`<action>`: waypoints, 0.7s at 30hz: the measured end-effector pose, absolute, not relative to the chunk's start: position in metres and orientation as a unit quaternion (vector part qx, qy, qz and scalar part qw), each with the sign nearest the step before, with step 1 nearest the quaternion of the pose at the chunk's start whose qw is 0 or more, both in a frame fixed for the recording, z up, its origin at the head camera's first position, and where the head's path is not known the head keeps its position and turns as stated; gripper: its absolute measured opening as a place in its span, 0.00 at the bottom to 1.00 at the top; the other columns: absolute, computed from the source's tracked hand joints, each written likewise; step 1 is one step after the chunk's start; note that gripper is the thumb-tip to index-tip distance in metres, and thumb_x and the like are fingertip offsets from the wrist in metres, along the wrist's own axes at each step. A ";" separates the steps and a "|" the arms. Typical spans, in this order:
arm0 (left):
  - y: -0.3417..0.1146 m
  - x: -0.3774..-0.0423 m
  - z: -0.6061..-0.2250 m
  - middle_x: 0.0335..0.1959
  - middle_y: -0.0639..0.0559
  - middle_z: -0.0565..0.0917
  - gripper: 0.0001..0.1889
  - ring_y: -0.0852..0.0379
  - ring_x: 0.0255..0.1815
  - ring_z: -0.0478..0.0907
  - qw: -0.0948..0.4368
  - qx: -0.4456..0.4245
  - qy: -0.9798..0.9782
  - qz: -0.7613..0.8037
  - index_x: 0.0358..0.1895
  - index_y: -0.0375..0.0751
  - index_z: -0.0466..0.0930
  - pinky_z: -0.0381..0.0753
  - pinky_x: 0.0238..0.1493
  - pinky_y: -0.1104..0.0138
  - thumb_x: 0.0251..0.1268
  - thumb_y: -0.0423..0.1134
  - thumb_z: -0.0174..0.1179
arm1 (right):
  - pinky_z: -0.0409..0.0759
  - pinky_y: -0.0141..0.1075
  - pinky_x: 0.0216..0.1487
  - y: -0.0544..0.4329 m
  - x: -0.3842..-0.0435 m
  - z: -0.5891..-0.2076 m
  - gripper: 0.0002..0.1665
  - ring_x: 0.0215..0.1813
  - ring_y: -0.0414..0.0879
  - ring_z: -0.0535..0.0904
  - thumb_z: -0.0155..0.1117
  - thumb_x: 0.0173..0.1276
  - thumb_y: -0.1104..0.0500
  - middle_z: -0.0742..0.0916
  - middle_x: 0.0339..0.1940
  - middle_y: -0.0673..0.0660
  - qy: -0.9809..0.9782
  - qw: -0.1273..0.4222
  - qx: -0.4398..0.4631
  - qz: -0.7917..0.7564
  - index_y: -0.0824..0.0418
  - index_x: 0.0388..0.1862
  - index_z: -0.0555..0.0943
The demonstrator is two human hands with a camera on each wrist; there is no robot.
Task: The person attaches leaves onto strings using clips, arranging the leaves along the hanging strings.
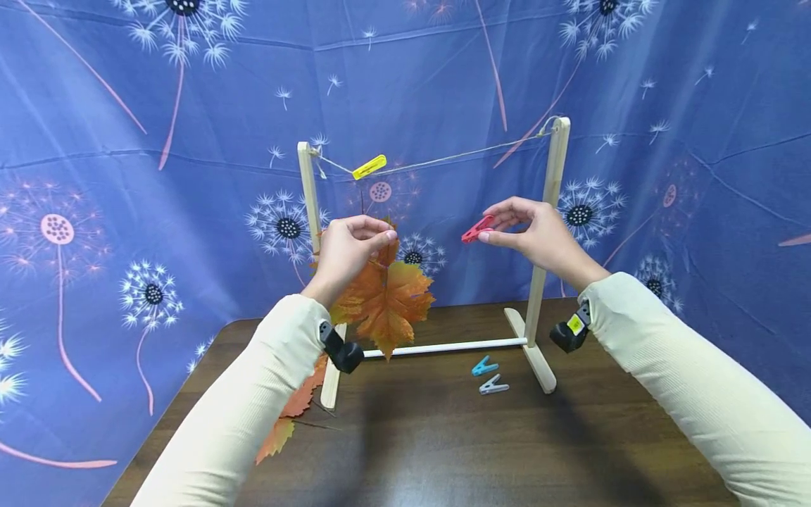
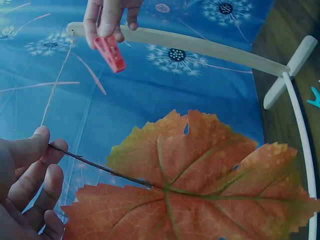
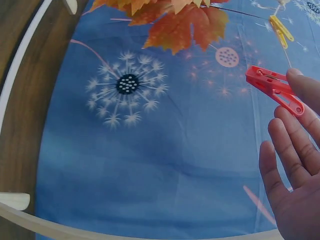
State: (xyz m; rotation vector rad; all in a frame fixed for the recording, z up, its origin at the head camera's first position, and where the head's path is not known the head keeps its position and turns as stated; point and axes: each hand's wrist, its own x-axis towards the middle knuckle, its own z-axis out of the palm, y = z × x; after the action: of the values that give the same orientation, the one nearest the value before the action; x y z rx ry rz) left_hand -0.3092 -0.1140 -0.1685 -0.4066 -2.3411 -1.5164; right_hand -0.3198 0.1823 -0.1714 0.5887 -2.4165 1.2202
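Observation:
My left hand (image 1: 351, 255) pinches the dark stem (image 2: 100, 166) of an orange artificial leaf (image 2: 200, 185) between thumb and forefinger, and the blade hangs below the fingers in the head view. To the right, my right hand (image 1: 535, 232) holds a red clothespin (image 3: 272, 89) by its handle ends, thumb on one side and fingers on the other. Its tip points left toward the string (image 1: 456, 156). A yellow clothespin (image 1: 369, 167) is clipped on the string above my left hand, with a thin stem hanging under it. That stem's leaf is mostly hidden behind the hand and the held leaf.
The string runs between two wooden posts (image 1: 554, 169), joined low down by a white rod (image 1: 456, 346). On the brown table (image 1: 443, 436) lie a blue clothespin (image 1: 484, 366) and a pale grey one (image 1: 493, 384). More leaves (image 1: 277, 438) lie by my left forearm. A blue patterned cloth hangs behind.

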 end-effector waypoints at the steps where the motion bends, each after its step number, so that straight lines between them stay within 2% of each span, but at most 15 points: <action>1: -0.112 -0.311 -0.167 0.38 0.43 0.90 0.09 0.43 0.38 0.83 0.162 -0.140 -0.819 -0.533 0.44 0.37 0.88 0.79 0.38 0.62 0.68 0.39 0.69 | 0.73 0.35 0.43 0.182 -0.321 -0.168 0.24 0.44 0.42 0.81 0.76 0.65 0.52 0.88 0.43 0.54 -0.856 0.186 0.210 0.435 0.60 0.56 0.84; 5: -0.106 -0.319 -0.161 0.38 0.42 0.90 0.09 0.43 0.39 0.83 0.176 -0.128 -0.815 -0.536 0.44 0.37 0.89 0.77 0.36 0.65 0.68 0.40 0.69 | 0.73 0.34 0.43 0.178 -0.324 -0.156 0.23 0.45 0.42 0.81 0.75 0.66 0.51 0.88 0.44 0.54 -0.855 0.193 0.207 0.435 0.59 0.57 0.84; 12: -0.097 -0.334 -0.154 0.36 0.45 0.90 0.10 0.53 0.44 0.85 0.219 -0.111 -0.814 -0.526 0.43 0.38 0.90 0.79 0.44 0.65 0.66 0.41 0.71 | 0.74 0.34 0.44 0.169 -0.335 -0.137 0.25 0.46 0.42 0.80 0.75 0.66 0.50 0.88 0.43 0.51 -0.842 0.203 0.214 0.452 0.59 0.58 0.84; 15: -0.093 -0.339 -0.153 0.36 0.45 0.91 0.10 0.54 0.45 0.85 0.234 -0.108 -0.811 -0.526 0.42 0.38 0.91 0.79 0.46 0.64 0.65 0.41 0.72 | 0.73 0.34 0.45 0.164 -0.340 -0.129 0.26 0.46 0.42 0.80 0.76 0.65 0.49 0.88 0.43 0.50 -0.839 0.206 0.215 0.456 0.59 0.58 0.84; 21: -0.081 -0.348 -0.149 0.36 0.46 0.91 0.10 0.52 0.41 0.86 0.243 -0.103 -0.805 -0.531 0.42 0.39 0.91 0.79 0.41 0.65 0.64 0.41 0.72 | 0.72 0.35 0.48 0.155 -0.349 -0.114 0.26 0.47 0.43 0.80 0.76 0.64 0.49 0.88 0.43 0.51 -0.833 0.229 0.214 0.456 0.59 0.57 0.85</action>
State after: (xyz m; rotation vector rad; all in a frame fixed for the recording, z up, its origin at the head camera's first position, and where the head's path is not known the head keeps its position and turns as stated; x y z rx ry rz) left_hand -0.3476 -0.0812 -0.1491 -0.2806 -2.1999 -1.4509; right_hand -0.3488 0.1550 -0.1141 0.5879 -2.2926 1.2553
